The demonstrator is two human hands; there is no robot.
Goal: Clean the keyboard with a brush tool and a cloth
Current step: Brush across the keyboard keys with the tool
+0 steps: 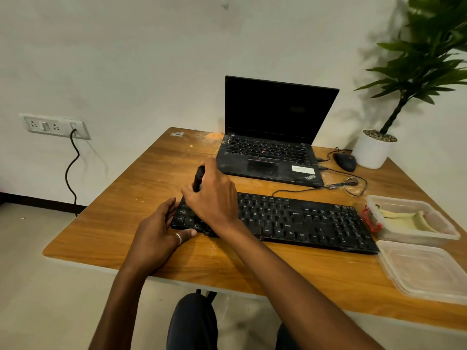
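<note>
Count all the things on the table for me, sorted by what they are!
Keyboard: 1
Laptop: 1
Mouse: 1
Potted plant: 1
Brush tool, held in the right hand: 1
Clear plastic box: 1
Clear lid: 1
Total: 7

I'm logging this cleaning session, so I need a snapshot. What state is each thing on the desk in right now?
Keyboard: flat on the table, left end under both hands.
Brush: held in the right hand, over the keyboard's left end.
Left hand: resting on the keyboard's left edge, steadying it.
Laptop: lid open, screen dark.
Mouse: untouched beside the laptop.
Container: open.
Lid: off, lying on the table.
</note>
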